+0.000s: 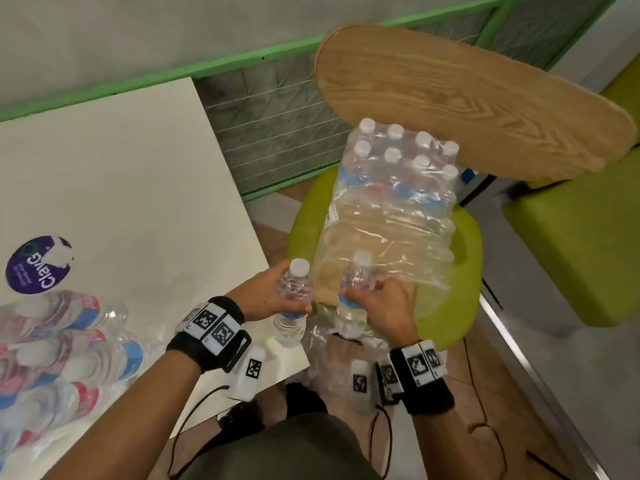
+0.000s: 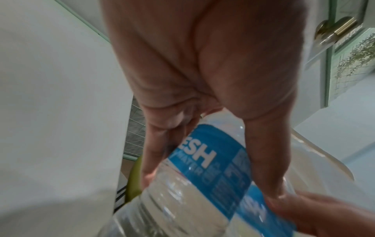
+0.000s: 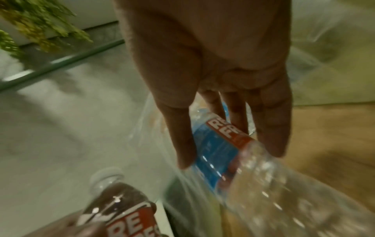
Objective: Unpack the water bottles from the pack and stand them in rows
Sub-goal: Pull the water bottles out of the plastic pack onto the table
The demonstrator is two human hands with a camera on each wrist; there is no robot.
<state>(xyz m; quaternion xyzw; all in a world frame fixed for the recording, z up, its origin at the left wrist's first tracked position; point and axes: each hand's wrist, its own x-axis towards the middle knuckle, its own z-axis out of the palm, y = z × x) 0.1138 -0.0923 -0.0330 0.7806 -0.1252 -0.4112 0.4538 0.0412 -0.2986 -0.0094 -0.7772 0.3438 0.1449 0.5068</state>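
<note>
Head view looks down on both hands at the torn near end of the shrink-wrapped pack (image 1: 388, 216), which lies on a green stool (image 1: 464, 271) just beside the white table (image 1: 138, 188). The left hand (image 1: 273, 296) has its fingers wrapped round one water bottle (image 1: 294, 289), held clear of the plastic above the table corner; the right hand (image 1: 384, 306) grips a second bottle (image 1: 358, 278) that is only partly out of the wrap. Eight capped bottles remain sealed at the far end of the pack, and a cluster of unpacked bottles (image 1: 59, 344) stands at the table's near left edge. The step in hand looks like extraction, two bottles at once. Next, the right bottle must probably slide free without dragging the loose film, then both need carrying left and setting upright beside the cluster. Left wrist view adds what the head view lacks: the blue label under the fingers (image 2: 154, 160) and thumb. Right wrist view shows the fingers (image 3: 270, 128) and thumb spanning the label, with film around the bottle's lower body.
</note>
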